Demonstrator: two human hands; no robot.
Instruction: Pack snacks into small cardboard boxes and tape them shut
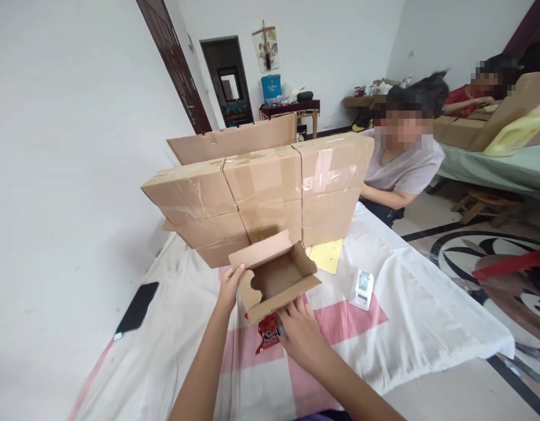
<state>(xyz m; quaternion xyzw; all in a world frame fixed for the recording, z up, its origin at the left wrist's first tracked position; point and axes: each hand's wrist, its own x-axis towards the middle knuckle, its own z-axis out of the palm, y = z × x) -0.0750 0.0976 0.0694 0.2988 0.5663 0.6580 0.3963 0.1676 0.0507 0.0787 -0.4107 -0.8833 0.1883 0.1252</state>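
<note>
A small open cardboard box (276, 276) is held tilted above the table, its opening facing me and its inside bare. My left hand (229, 285) grips the box's left flap with fingers curled on the edge. My right hand (300, 330) holds the box's front lower edge from below, fingers closed on it. A red snack packet (269, 333) lies on the cloth just under the box, between my hands.
A stack of taped cardboard boxes (261, 190) stands behind the held box. On the white and pink cloth (405, 316) lie a black phone (137, 307), a white tape dispenser (363, 287) and a yellow sheet (326, 256). Two people sit at the right.
</note>
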